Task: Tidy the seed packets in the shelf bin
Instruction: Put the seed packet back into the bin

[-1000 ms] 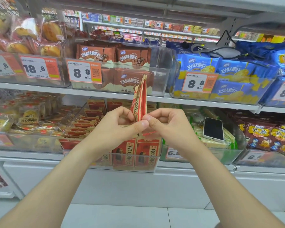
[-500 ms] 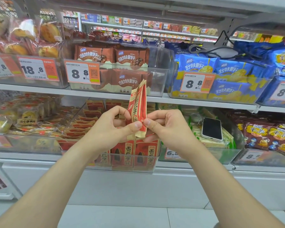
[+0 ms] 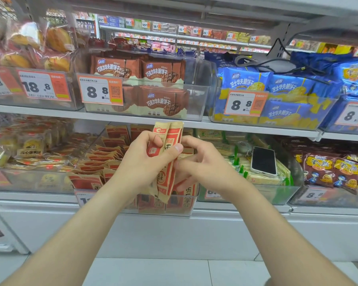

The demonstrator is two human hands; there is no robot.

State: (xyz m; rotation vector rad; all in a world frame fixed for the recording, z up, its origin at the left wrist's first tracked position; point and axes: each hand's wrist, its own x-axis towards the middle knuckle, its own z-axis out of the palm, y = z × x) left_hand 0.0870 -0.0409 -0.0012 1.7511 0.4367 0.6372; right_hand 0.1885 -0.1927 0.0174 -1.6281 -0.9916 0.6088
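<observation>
Shop shelves (image 3: 256, 127) behind; before the bin (image 3: 186, 211), left hand (image 3: 141, 168) pinches upright seed packets (image 3: 171, 137) under its thumb, right hand (image 3: 205, 164) curled round their edge

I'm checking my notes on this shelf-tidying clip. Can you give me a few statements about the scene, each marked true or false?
1. The left hand grips the held packets. True.
2. The phone lies in the seed packet bin. False: it lies on the green-edged packets in the next bin to the right.
3. The price tag on the brown wafer bin reads 8.8. True.
4. The held packets are blue. False: they are red and tan.
5. The right hand touches the held packets. True.
</observation>
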